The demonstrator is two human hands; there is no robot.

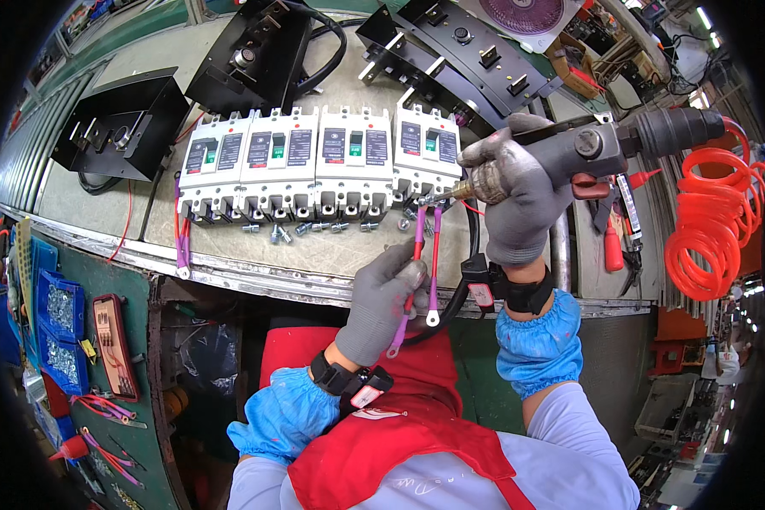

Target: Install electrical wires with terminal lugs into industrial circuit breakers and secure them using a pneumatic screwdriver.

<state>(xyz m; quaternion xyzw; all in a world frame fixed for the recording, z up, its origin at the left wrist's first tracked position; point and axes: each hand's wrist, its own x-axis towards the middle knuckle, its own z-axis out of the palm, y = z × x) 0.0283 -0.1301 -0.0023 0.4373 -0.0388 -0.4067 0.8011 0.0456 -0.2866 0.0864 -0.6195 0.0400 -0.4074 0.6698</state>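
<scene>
My right hand (527, 204), in a grey glove, is wrapped round a dark grey power screwdriver (588, 149) with a red trigger. Its bit points left, meeting the front terminals of the rightmost white circuit breaker (427, 146). My gloved left hand (376, 299) is closed on a red cable (418, 248) with purple sleeves, whose upper end reaches that breaker's front edge. Beside it, a second red and purple cable (434, 272) hangs down, a ring lug at its lower end. Several more breakers (353, 161) stand in a row to the left. Loose bolts (319, 228) lie before them.
Black metal housings (123, 119) stand behind the row. A coiled red air hose (710, 225) hangs at the right, near a red-handled screwdriver (613, 248). Blue bins of small hardware (61, 310) and a phone-like device in a brown case (116, 347) are at the lower left.
</scene>
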